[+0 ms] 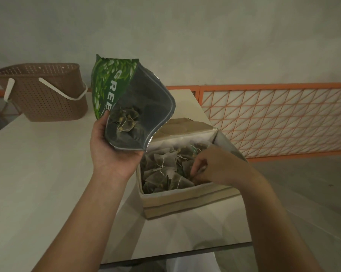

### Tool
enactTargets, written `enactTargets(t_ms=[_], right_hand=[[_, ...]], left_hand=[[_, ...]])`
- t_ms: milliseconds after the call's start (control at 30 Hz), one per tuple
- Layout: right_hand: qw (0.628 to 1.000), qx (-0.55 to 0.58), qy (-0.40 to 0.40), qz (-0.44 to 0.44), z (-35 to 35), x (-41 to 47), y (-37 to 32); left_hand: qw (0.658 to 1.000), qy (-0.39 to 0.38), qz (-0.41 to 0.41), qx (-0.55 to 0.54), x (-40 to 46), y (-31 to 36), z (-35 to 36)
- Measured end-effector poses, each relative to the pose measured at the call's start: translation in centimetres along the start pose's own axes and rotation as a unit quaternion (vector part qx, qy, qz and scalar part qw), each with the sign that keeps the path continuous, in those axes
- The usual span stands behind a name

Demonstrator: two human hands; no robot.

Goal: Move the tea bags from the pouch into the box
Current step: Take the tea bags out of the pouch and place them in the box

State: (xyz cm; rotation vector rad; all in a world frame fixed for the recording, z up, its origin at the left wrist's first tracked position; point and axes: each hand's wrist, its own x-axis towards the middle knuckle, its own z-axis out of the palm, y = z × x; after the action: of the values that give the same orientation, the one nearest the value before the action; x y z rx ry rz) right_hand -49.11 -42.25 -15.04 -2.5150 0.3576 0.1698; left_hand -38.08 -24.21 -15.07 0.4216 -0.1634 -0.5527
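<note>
Up-left of our right hand (214,165), fingers curled among boxed tea bags (165,169), grasp unclear, our left hand (110,152) clasps the pouch (134,107), mouth gaping toward the box (185,201).

The left hand (114,152) grips the open green pouch (130,107), tea bags (126,118) visible inside. Below that grip, the right hand (214,165) reaches into the box (185,203).
</note>
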Motion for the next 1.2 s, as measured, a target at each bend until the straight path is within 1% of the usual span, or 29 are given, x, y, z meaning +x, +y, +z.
enactTargets(t_ms=[67, 133, 167, 200, 233, 267, 333, 367, 400, 433, 467, 500, 533, 567, 600, 633, 667, 700, 767, 800, 833, 900, 967, 1033, 1133, 1200], right_hand=[[0.997, 0.049, 0.064, -0.001, -0.3, 0.0, 0.3], [0.982, 0.088, 0.166, -0.025, -0.3, 0.0, 0.3], [0.972, 0.091, 0.211, -0.042, -0.2, 0.0, 0.3], [0.968, 0.084, 0.229, -0.055, -0.1, 0.1, 0.2], [0.973, 0.067, 0.213, -0.059, 0.0, 0.2, 0.2], [0.983, 0.047, 0.166, -0.057, 0.1, 0.1, 0.2], [0.998, 0.012, 0.037, -0.041, 0.2, -0.1, 0.4], [0.999, 0.006, 0.011, -0.040, 0.2, -0.2, 0.4], [0.999, 0.007, 0.022, -0.047, 0.1, -0.1, 0.3], [0.996, 0.011, 0.073, -0.058, 0.1, 0.0, 0.3], [0.987, 0.022, 0.141, -0.069, 0.1, 0.1, 0.2], [0.979, 0.033, 0.187, -0.074, 0.1, 0.2, 0.1], [0.977, 0.032, 0.200, -0.069, 0.0, 0.2, -0.3], [0.984, 0.017, 0.169, -0.054, 0.0, 0.1, -0.5], [0.993, -0.001, 0.115, -0.035, 0.0, 0.1, -0.8], [0.997, -0.013, 0.078, -0.024, 0.1, 0.1, -1.1], [0.996, -0.015, 0.077, -0.030, 0.0, 0.1, -1.5], [0.992, 0.002, 0.114, -0.048, -0.1, 0.1, -2.2], [0.965, 0.114, 0.221, -0.086, -0.4, 0.2, -4.1], [0.944, 0.174, 0.259, -0.109, -0.6, 0.4, -5.1], [0.925, 0.207, 0.289, -0.133, -0.7, 0.8, -5.9], [0.903, 0.198, 0.334, -0.184, -0.8, 1.9, -6.8], [0.883, 0.181, 0.361, -0.240, -0.8, 2.9, -7.5], [0.863, 0.190, 0.370, -0.286, -0.6, 3.6, -7.9], [0.846, 0.216, 0.369, -0.318, 0.1, 3.7, -8.7], [0.830, 0.226, 0.384, -0.336, 0.4, 3.5, -9.3]], left_hand=[[1.000, -0.004, -0.001, -0.002, 0.1, 0.0, -0.1], [1.000, -0.007, -0.003, -0.004, 0.2, 0.0, -0.1], [1.000, -0.008, -0.003, -0.004, 0.2, 0.0, -0.1], [1.000, -0.008, -0.003, -0.004, 0.2, 0.1, 0.0], [1.000, -0.009, -0.003, -0.002, 0.1, 0.1, 0.0], [1.000, -0.008, -0.004, 0.000, 0.0, 0.0, 0.1], [1.000, -0.004, -0.004, -0.003, -0.1, 0.0, 0.2], [1.000, 0.000, -0.004, -0.004, -0.1, 0.0, 0.3], [1.000, 0.002, -0.004, -0.004, -0.2, 0.0, 0.3], [1.000, 0.005, -0.004, -0.004, -0.2, 0.1, 0.3], [1.000, 0.007, -0.003, -0.004, -0.2, 0.2, 0.3], [1.000, 0.009, -0.002, -0.003, -0.2, 0.3, 0.4], [1.000, 0.010, -0.001, -0.003, -0.2, 0.5, 0.4], [1.000, 0.011, -0.002, -0.003, -0.3, 0.6, 0.4], [1.000, 0.014, -0.003, -0.002, -0.3, 0.7, 0.4], [1.000, 0.017, -0.005, 0.000, -0.3, 0.8, 0.4], [1.000, 0.019, -0.007, 0.001, -0.3, 0.8, 0.4], [1.000, 0.019, -0.010, -0.001, -0.3, 0.9, 0.4], [1.000, 0.013, -0.017, -0.013, -0.2, 1.0, 0.3], [0.999, 0.010, -0.022, -0.021, -0.2, 1.1, 0.2], [0.999, 0.007, -0.027, -0.026, -0.1, 1.2, 0.1], [0.999, 0.001, -0.037, -0.027, -0.2, 1.3, 0.1], [0.999, -0.009, -0.042, -0.012, -0.4, 1.4, 0.2], [0.999, -0.006, -0.039, 0.010, -0.4, 1.5, 0.1], [0.998, -0.033, -0.048, 0.012, 0.1, 2.1, -0.2], [0.997, -0.056, -0.046, 0.016, 0.5, 2.5, -0.4]])
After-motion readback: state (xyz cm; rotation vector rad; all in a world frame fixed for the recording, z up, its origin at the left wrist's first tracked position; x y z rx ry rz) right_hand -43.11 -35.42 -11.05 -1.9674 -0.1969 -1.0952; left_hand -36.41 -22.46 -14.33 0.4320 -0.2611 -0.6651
